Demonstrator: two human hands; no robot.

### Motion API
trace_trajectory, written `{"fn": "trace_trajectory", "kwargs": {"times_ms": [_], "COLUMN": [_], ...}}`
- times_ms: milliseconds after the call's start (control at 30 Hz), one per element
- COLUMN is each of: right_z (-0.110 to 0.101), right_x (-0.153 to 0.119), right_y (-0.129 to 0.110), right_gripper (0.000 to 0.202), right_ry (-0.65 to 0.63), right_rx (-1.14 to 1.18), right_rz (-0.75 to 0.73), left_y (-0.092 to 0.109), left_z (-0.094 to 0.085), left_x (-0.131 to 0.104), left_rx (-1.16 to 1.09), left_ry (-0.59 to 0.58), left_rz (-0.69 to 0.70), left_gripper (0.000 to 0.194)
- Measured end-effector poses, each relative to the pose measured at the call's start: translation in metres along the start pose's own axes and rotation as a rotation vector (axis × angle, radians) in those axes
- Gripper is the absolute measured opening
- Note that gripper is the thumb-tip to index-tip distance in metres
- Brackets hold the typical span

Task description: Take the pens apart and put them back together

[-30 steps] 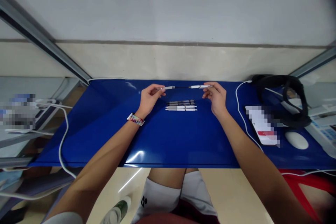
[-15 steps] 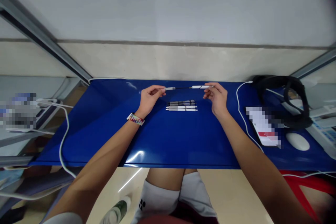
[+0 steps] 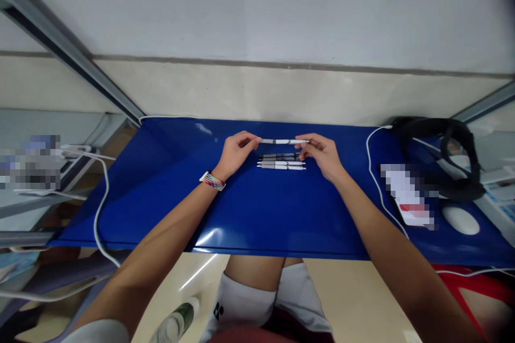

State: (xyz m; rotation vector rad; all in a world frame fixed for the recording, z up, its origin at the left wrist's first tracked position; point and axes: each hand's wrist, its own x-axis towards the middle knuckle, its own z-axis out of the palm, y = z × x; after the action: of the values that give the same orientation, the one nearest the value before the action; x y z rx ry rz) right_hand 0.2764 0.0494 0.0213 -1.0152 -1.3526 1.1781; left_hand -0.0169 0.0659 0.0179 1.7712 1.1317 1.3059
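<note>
A white and grey pen (image 3: 281,141) is held level above the far half of the blue table (image 3: 257,214). The fingers of my left hand (image 3: 240,153) pinch its left, grey end. My right hand (image 3: 321,153) grips its right, white end between thumb and fingers. The two parts of the pen meet, with no dark refill showing between them. Just below it, several pens (image 3: 280,165) lie side by side on the table, some dark and some white and grey. The fingertips of my right hand are close to their right ends.
At the right are a black headset strap (image 3: 462,171), a phone (image 3: 408,198) with a blurred screen, a white mouse (image 3: 461,220) and a white cable (image 3: 374,171). Another cable (image 3: 96,214) hangs at the left. A wall stands behind the table. A bottle (image 3: 179,321) is below the table's front edge.
My hands have come closer together. The white barrel in my right hand has moved left over the dark refill and now meets the grey part in my left hand.
</note>
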Motion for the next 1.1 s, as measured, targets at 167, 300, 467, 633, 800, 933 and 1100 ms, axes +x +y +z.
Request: {"fn": "trace_trajectory", "kwargs": {"times_ms": [167, 300, 467, 633, 800, 933, 1100], "right_z": [0.000, 0.003, 0.007, 0.005, 0.005, 0.006, 0.004], "right_x": [-0.003, -0.007, -0.011, -0.009, -0.007, -0.006, -0.006], "right_y": [-0.005, -0.009, -0.012, -0.010, -0.009, -0.010, -0.009], "right_gripper": [0.026, 0.021, 0.023, 0.030, 0.029, 0.033, 0.031], "right_ry": [-0.013, -0.010, 0.000, -0.002, 0.002, -0.008, -0.017], "right_rx": [-0.057, -0.129, -0.145, -0.081, -0.035, -0.024, -0.014], "right_rz": [-0.056, -0.140, -0.129, -0.060, -0.051, -0.035, -0.038], "left_y": [0.002, 0.003, 0.002, 0.000, 0.000, 0.000, 0.002], "left_z": [-0.001, -0.002, -0.002, 0.001, 0.003, 0.004, 0.004], "left_x": [0.000, -0.001, 0.000, 0.001, 0.000, 0.000, -0.002], "left_rx": [0.048, 0.071, 0.036, -0.177, -0.302, -0.279, -0.272], "left_ry": [-0.035, -0.040, -0.024, -0.048, -0.080, -0.036, -0.077], "left_rz": [-0.007, -0.025, -0.036, -0.054, -0.075, -0.053, -0.064], "left_gripper": [0.055, 0.071, 0.066, 0.034, 0.030, 0.038, 0.040]}}
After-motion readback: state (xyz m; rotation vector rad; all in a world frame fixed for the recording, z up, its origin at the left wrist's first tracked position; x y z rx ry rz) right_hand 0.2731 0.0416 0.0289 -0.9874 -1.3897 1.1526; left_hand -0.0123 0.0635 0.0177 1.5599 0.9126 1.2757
